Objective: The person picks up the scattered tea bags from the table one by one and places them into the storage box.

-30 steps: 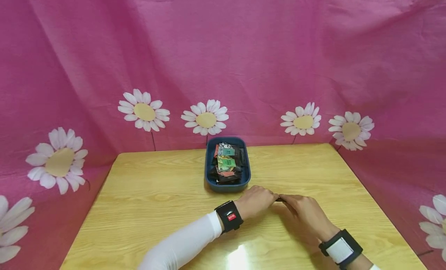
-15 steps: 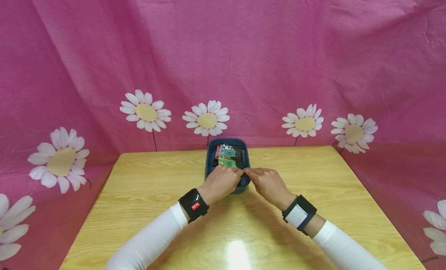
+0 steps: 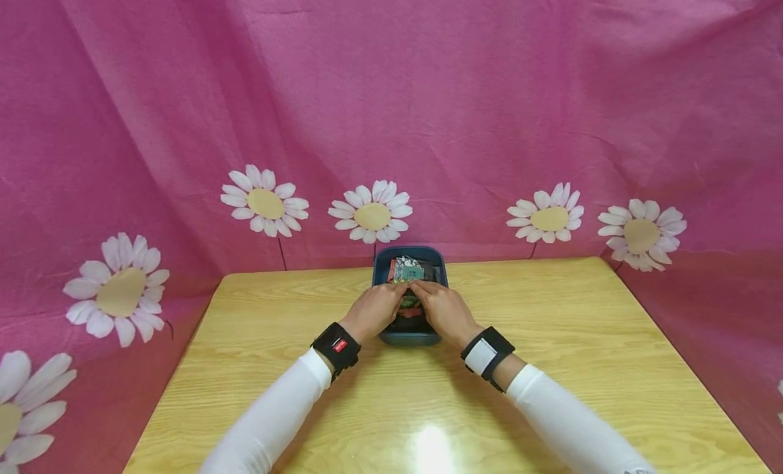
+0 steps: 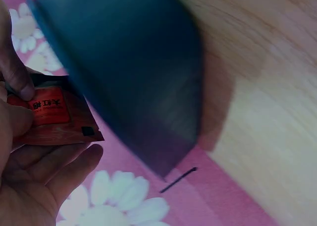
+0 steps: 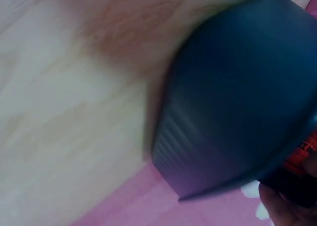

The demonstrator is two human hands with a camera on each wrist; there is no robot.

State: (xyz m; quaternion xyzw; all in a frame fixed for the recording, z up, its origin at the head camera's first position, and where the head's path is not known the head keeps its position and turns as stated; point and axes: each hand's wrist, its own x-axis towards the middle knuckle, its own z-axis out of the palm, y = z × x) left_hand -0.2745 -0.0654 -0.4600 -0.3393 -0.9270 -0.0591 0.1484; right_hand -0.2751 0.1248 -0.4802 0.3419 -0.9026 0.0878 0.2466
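Observation:
Over a dark blue basket [image 3: 411, 339], my left hand [image 3: 374, 311] and right hand [image 3: 445, 312] meet fingertip to fingertip. Between them is a small red-and-black sachet [image 4: 52, 107], pinched by both hands; its orange-red label shows dark characters in the left wrist view. In that view the left thumb presses on the sachet while other fingers extend below it. In the right wrist view, part of the sachet [image 5: 301, 154] shows beyond the basket rim, with right-hand fingers [image 5: 277, 206] at it. Inside the basket lie other sachets, one with a teal label [image 3: 413, 273].
The basket stands at the back middle of a light wood table [image 3: 275, 324]. Behind and at both sides hangs a pink cloth [image 3: 428, 107] printed with white daisies. A bright light reflection lies on the table near the front.
Both hands have moved left and away from the body, from the table right of the basket to over it, keeping together. The view has shifted slightly.

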